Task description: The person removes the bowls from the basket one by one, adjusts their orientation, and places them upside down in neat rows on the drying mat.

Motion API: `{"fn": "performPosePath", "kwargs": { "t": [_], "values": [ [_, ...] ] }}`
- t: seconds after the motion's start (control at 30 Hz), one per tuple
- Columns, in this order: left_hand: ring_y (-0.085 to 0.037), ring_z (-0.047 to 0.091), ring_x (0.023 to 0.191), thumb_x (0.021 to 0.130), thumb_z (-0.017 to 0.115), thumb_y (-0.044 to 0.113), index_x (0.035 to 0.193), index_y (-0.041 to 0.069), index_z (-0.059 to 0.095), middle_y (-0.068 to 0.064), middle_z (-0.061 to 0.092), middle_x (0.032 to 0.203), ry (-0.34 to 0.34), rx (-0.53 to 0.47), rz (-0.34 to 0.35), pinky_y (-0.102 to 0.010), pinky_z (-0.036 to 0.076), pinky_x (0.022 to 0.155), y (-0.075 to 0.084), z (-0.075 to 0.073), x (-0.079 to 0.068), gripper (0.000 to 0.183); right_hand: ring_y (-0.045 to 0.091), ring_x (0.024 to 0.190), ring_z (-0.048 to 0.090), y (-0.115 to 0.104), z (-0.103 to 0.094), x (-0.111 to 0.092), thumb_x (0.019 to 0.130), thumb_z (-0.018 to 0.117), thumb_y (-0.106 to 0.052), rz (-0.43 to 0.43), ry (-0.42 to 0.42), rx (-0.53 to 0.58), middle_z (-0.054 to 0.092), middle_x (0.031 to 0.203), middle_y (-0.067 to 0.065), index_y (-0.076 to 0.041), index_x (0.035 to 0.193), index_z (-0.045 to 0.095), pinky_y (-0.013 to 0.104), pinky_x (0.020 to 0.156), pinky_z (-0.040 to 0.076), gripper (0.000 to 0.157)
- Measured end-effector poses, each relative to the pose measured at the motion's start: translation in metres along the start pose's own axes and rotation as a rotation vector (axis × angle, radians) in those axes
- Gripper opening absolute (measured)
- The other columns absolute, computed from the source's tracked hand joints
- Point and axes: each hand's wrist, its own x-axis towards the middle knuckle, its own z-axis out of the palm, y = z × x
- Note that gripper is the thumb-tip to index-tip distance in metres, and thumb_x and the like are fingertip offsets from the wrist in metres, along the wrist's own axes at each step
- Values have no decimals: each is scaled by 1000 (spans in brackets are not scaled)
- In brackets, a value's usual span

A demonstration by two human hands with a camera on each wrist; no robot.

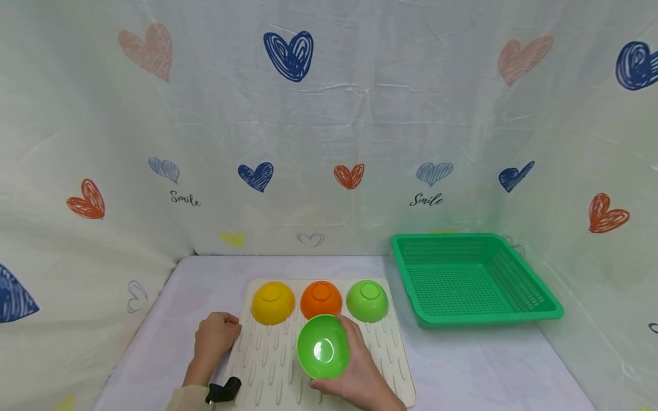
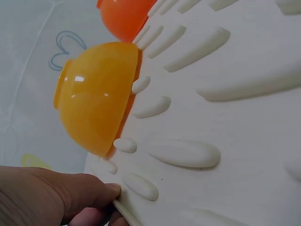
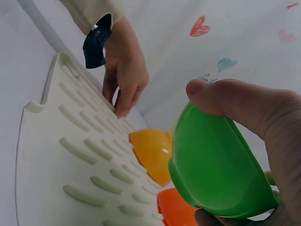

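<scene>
My right hand [image 1: 362, 374] grips a green bowl [image 1: 323, 347] by its rim, above the cream draining mat [image 1: 267, 371]. The bowl's hollow faces the head camera; in the right wrist view the thumb [image 3: 235, 96] lies over its rim. At the mat's left edge, my left hand [image 1: 213, 338] pinches that edge, thumb on top and fingers beneath in the left wrist view. A yellow bowl [image 1: 273, 303], an orange bowl [image 1: 321, 301] and a light green bowl [image 1: 367, 301] rest upside down in a row along the mat's far end.
A green plastic basket [image 1: 478, 285] with perforated walls stands on the table [image 1: 462, 365], right of the mat. Behind and at both sides hangs a white curtain [image 1: 390, 137] printed with hearts. Raised ridges cover the mat.
</scene>
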Motion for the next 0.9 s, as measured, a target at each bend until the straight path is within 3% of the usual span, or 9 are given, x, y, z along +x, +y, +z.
{"fn": "performPosePath", "kwargs": {
  "t": [0.23, 0.47, 0.57, 0.67, 0.8, 0.9],
  "values": [
    [-31, 72, 82, 91, 69, 14, 104, -5, 75, -15, 77, 91, 14, 6, 58, -52, 58, 76, 0, 1, -8, 24, 19, 126, 53, 1, 1, 2, 59, 100, -33, -12, -13, -14, 41, 153, -7, -30, 157, 29, 40, 105, 49, 121],
    [-40, 70, 102, 96, 71, 23, 124, -6, 68, -24, 73, 116, 0, -98, 106, -53, 58, 87, 14, -1, -35, 40, 19, 127, 53, 1, 0, 3, 60, 101, -31, -25, -25, -2, 41, 152, -6, -34, 155, 30, 40, 107, 48, 119],
    [-37, 71, 103, 97, 72, 27, 131, -4, 65, -24, 72, 121, 31, -182, 130, -48, 60, 85, 21, 3, -47, 47, 19, 127, 53, 0, 0, 4, 59, 101, -30, -35, -22, -3, 41, 152, -6, -34, 155, 30, 40, 107, 48, 119],
    [-31, 73, 101, 96, 73, 35, 136, 0, 62, -20, 71, 122, 11, -336, 108, -37, 63, 74, 32, 11, -58, 54, 18, 128, 53, -1, -1, 4, 59, 101, -29, -43, -18, -9, 41, 152, -7, -34, 155, 30, 39, 109, 48, 120],
    [-29, 73, 102, 93, 74, 47, 139, 3, 60, -17, 71, 122, -81, -573, 44, -29, 63, 68, 50, 22, -71, 66, 17, 128, 53, -3, -2, 4, 59, 101, -29, -51, -14, -21, 40, 153, -7, -33, 156, 30, 40, 109, 47, 120],
    [-27, 73, 98, 91, 74, 52, 141, 0, 58, -17, 72, 120, -173, -680, 11, -31, 63, 71, 62, 30, -79, 73, 16, 127, 53, -3, -2, 4, 59, 101, -30, -56, -7, -36, 41, 152, -7, -32, 156, 31, 40, 108, 48, 120]
  ]
}}
